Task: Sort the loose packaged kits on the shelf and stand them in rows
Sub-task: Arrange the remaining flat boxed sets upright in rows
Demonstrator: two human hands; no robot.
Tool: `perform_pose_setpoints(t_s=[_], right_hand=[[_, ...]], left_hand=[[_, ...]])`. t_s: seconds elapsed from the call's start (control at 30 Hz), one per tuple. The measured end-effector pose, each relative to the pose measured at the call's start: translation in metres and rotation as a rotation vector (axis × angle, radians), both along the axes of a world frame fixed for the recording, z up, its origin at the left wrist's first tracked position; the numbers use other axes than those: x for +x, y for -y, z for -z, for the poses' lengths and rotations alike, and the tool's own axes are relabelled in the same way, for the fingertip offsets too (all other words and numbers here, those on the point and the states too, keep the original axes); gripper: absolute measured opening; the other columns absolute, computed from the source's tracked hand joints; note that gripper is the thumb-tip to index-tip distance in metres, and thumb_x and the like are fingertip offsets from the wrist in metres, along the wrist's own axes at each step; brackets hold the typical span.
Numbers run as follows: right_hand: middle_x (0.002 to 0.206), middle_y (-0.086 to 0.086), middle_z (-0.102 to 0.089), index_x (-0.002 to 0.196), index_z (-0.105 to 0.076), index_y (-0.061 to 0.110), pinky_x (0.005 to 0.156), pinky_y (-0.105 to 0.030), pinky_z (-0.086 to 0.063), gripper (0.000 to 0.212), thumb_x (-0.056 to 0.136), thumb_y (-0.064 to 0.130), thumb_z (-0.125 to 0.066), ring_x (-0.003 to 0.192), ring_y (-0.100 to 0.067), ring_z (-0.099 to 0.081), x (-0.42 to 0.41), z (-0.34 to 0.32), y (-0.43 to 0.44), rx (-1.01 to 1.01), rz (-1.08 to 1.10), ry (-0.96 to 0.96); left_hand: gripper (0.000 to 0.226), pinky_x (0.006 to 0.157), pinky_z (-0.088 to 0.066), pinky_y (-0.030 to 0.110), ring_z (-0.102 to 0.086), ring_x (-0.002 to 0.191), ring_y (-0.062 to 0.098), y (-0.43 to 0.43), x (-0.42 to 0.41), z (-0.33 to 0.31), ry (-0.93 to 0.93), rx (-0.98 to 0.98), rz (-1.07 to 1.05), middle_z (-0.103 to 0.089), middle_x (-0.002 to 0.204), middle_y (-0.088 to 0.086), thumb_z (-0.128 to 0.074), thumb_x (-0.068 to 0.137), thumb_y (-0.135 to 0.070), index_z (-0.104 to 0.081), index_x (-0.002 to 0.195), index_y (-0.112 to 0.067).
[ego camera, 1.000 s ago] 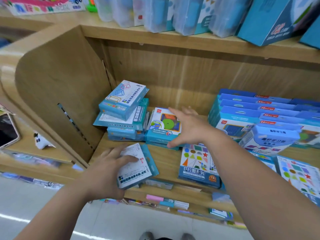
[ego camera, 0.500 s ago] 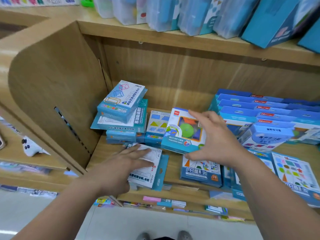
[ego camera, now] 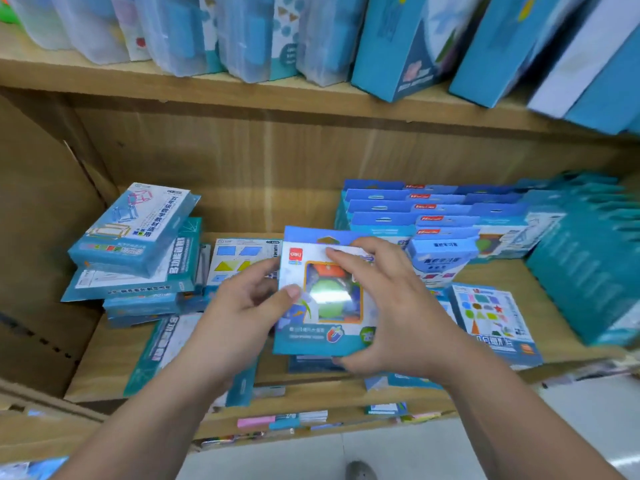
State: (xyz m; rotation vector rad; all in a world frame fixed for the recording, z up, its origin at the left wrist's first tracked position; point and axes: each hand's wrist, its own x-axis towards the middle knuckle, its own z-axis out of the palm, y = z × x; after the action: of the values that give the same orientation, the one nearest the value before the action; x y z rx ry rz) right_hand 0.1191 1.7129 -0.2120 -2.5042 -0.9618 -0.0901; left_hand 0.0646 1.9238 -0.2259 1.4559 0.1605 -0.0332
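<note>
blue card kit (ego camera: 322,327) above the shelf (ego camera: 104,358): my left hand (ego camera: 239,323) pinches its left edge, my right hand (ego camera: 391,313) curls fingers (ego camera: 349,258) over top and bottom. i judge it light, stiff, glossy; edges grip best.

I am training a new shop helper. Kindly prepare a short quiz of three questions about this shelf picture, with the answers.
1. Multiple choice: the windowed kit is held by A. one hand, B. both hands, C. no hand.
2. True or false: the kits in the left pile lie flat, stacked.
3. Fill in: the standing rows are at the back ___ of the shelf.
Key: 1. B, left hand and right hand. 2. True. 3. Right.
</note>
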Motion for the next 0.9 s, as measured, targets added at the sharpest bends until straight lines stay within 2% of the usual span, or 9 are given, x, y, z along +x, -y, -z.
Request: perform_pose_setpoints(t_s=[0.17,0.27,0.33,0.4,0.47,0.53,0.7,0.8,0.9], right_hand=[[0.158,0.015,-0.017,0.151,-0.032,0.042,0.118,-0.021,-0.025,0.119,0.049,0.067,-0.087,0.15,-0.007,-0.017,0.009,0.0,0.052,0.186,0.044,-0.108],[0.147,0.026,-0.038,0.147,-0.036,0.045,0.105,-0.013,-0.037,0.092,0.068,0.064,-0.078,0.135,0.006,-0.039,0.023,-0.002,0.087,0.502,0.254,-0.248],[0.123,0.023,-0.065,0.135,-0.051,0.043,0.09,-0.022,-0.051,0.062,0.08,0.054,-0.075,0.113,-0.003,-0.062,0.037,-0.001,0.114,0.721,0.311,-0.432],[0.111,0.011,-0.075,0.119,-0.067,0.033,0.092,-0.042,-0.056,0.031,0.088,0.037,-0.07,0.105,-0.026,-0.068,0.05,0.001,0.143,0.808,0.287,-0.521],[0.113,0.005,-0.075,0.115,-0.07,0.025,0.097,-0.053,-0.053,0.021,0.095,0.022,-0.066,0.109,-0.032,-0.067,0.06,0.002,0.174,0.843,0.261,-0.558],[0.117,0.005,-0.074,0.118,-0.067,0.02,0.099,-0.048,-0.053,0.024,0.095,0.015,-0.062,0.112,-0.023,-0.068,0.07,0.002,0.202,0.887,0.239,-0.591],[0.112,0.004,-0.075,0.112,-0.064,0.019,0.093,-0.048,-0.056,0.018,0.095,0.014,-0.064,0.105,-0.018,-0.07,0.095,0.005,0.269,0.902,0.329,-0.44],[0.107,0.008,-0.075,0.109,-0.062,0.024,0.089,-0.048,-0.057,0.015,0.096,0.017,-0.066,0.099,-0.012,-0.071,0.113,0.01,0.302,0.857,0.442,-0.302],[0.101,0.013,-0.073,0.107,-0.06,0.03,0.083,-0.045,-0.058,0.015,0.095,0.024,-0.067,0.091,-0.005,-0.07,0.131,0.021,0.317,0.737,0.527,-0.191]], left_hand=[[0.034,0.082,-0.058,0.054,-0.071,0.095,0.042,0.044,0.02,-0.005,0.023,0.004,-0.019,-0.076,0.101,0.015,-0.065,0.093,-0.009,-0.062,0.124,-0.022],[0.043,0.086,-0.056,0.055,-0.071,0.099,0.038,0.081,0.031,-0.008,0.079,0.045,-0.024,-0.076,0.105,0.011,-0.068,0.088,-0.013,-0.057,0.129,-0.022],[0.044,0.087,-0.057,0.05,-0.071,0.101,0.031,0.11,0.04,-0.011,0.118,0.059,-0.02,-0.075,0.108,0.009,-0.066,0.09,-0.01,-0.055,0.131,-0.019],[0.041,0.082,-0.059,0.033,-0.072,0.1,0.025,0.141,0.052,-0.015,0.153,0.05,-0.012,-0.075,0.109,0.007,-0.06,0.093,-0.001,-0.054,0.13,-0.018],[0.043,0.081,-0.058,0.029,-0.071,0.1,0.025,0.172,0.066,-0.016,0.178,0.075,0.005,-0.075,0.11,0.006,-0.062,0.093,0.001,-0.053,0.13,-0.019],[0.044,0.086,-0.058,0.035,-0.07,0.101,0.026,0.2,0.08,-0.014,0.195,0.145,0.022,-0.074,0.11,0.005,-0.065,0.092,-0.003,-0.053,0.13,-0.023],[0.05,0.083,-0.048,0.02,-0.055,0.11,0.004,0.239,0.107,-0.002,0.282,0.772,-0.092,-0.059,0.125,-0.018,-0.073,0.087,-0.026,-0.053,0.129,-0.045],[0.048,0.1,-0.042,0.038,-0.051,0.119,0.022,0.242,0.119,0.004,0.366,1.18,-0.162,-0.057,0.132,-0.004,-0.074,0.086,-0.033,-0.061,0.131,-0.029],[0.046,0.097,-0.044,0.043,-0.056,0.109,0.033,0.24,0.135,0.013,0.347,1.39,-0.154,-0.064,0.124,0.006,-0.08,0.076,-0.034,-0.07,0.12,-0.021]])
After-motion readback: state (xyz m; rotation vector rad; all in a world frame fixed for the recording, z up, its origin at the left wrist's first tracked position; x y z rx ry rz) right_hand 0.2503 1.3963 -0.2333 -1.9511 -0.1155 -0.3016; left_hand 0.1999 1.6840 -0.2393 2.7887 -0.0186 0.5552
